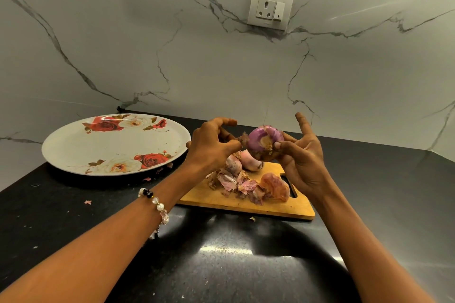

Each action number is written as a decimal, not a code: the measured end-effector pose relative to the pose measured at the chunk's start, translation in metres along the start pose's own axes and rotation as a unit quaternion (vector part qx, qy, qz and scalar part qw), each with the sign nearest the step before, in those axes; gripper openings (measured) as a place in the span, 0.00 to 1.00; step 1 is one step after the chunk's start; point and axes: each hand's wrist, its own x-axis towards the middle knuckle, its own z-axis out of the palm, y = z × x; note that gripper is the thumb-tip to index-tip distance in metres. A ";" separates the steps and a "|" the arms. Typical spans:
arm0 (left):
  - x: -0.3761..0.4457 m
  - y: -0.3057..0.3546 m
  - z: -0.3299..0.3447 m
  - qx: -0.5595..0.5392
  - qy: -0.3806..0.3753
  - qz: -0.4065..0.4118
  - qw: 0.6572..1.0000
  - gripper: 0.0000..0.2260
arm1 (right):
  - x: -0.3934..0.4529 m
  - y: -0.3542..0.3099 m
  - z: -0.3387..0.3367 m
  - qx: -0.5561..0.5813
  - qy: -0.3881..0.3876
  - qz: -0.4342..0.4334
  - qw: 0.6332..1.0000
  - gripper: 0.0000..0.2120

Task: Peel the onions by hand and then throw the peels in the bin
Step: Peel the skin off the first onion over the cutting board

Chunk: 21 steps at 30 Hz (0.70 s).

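My right hand (301, 155) holds a purple onion (263, 139) above the wooden cutting board (278, 206), thumb on its front, index finger raised. My left hand (213, 145) pinches a dry brown strip of peel (243, 139) at the onion's left side. On the board lie a pile of pink and brown peels (242, 184) and two more onions (250, 160) partly behind my left hand.
A large white plate (73, 150) with rose prints sits on the black counter to the left. Small peel scraps (88, 202) lie on the counter. A marble wall with a power socket (270, 8) stands behind.
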 end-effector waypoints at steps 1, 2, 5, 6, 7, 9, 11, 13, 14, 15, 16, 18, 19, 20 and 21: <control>0.001 -0.001 -0.001 -0.001 0.008 -0.002 1.000 0.19 | 0.000 -0.001 0.000 0.021 -0.003 0.001 1.000 0.61; 0.003 -0.002 -0.002 0.001 0.016 -0.003 1.000 0.19 | 0.000 -0.002 -0.001 0.039 -0.005 -0.001 0.999 0.56; 0.006 -0.006 -0.005 0.025 0.027 -0.004 0.999 0.16 | -0.001 -0.006 -0.001 0.083 -0.004 -0.003 0.997 0.48; 0.007 -0.007 -0.005 0.045 0.026 0.004 0.999 0.15 | 0.000 -0.007 -0.001 0.092 -0.003 -0.002 0.996 0.50; 0.007 -0.007 -0.005 0.067 0.022 0.017 0.997 0.12 | 0.000 -0.007 -0.001 0.096 -0.001 -0.001 0.995 0.51; 0.005 -0.006 -0.003 0.101 0.010 0.038 0.994 0.10 | 0.001 -0.007 -0.001 0.101 0.013 0.001 0.995 0.49; 0.004 -0.005 -0.002 0.111 0.003 0.041 0.993 0.12 | 0.002 -0.006 -0.001 0.095 0.026 0.005 0.995 0.48; 0.003 -0.003 -0.002 0.093 -0.003 0.048 0.994 0.11 | 0.002 -0.006 0.000 0.085 0.036 0.011 0.996 0.49; 0.003 -0.002 -0.003 0.072 -0.007 0.052 0.996 0.10 | 0.002 -0.005 0.000 0.082 0.042 0.013 0.996 0.51; 0.002 0.001 -0.004 0.050 -0.013 0.055 0.997 0.09 | 0.002 -0.005 0.000 0.080 0.049 0.013 0.996 0.52; 0.001 0.005 -0.004 0.030 -0.021 0.055 0.998 0.09 | 0.002 -0.005 0.000 0.078 0.053 0.014 0.995 0.51; -0.001 0.010 -0.005 0.008 -0.036 0.067 0.997 0.11 | 0.002 -0.005 0.000 0.072 0.054 0.016 0.996 0.49; -0.002 0.012 -0.005 0.007 -0.038 0.080 0.996 0.12 | 0.002 -0.005 0.001 0.063 0.052 0.018 0.997 0.51; -0.003 0.012 -0.005 0.016 -0.033 0.096 0.995 0.13 | 0.002 -0.005 0.001 0.050 0.049 0.022 0.997 0.53; -0.003 0.011 -0.004 0.031 -0.024 0.113 0.993 0.12 | 0.002 -0.004 0.002 0.038 0.046 0.024 0.998 0.55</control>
